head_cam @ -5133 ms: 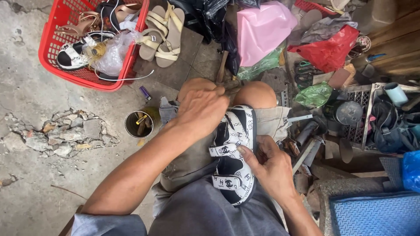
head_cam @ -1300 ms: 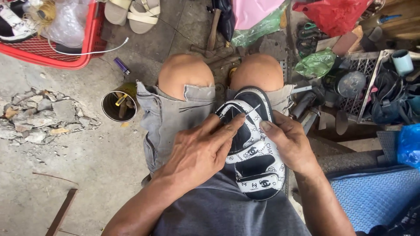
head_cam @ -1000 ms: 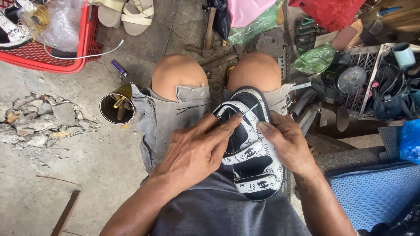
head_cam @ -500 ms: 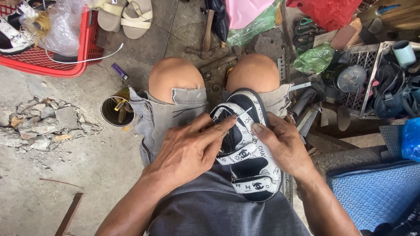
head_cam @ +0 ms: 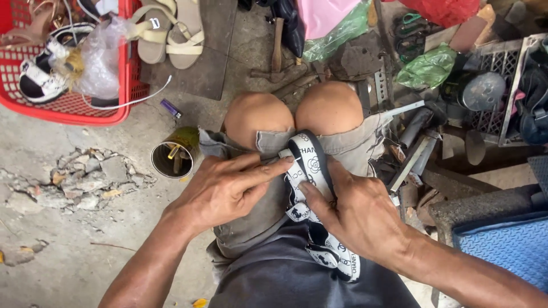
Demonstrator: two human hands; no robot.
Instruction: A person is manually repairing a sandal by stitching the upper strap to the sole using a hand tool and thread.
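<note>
The black-and-white patterned strap sandal [head_cam: 311,188] is gripped on the lap between the left hand [head_cam: 228,188] and right hand [head_cam: 357,217], fingers closed on its edges.

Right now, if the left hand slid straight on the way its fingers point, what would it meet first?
The left hand points right, across the lap. Its fingertips already touch the black-and-white patterned strap sandal; just beyond lies the right hand, though depth between them is unclear.

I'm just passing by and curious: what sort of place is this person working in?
Most likely a street-side shoe repair spot. Both hands, left hand and right hand, work on a black-and-white sandal on the lap; a red basket holds worn shoes, and a hammer lies on the cracked concrete ground.
</note>
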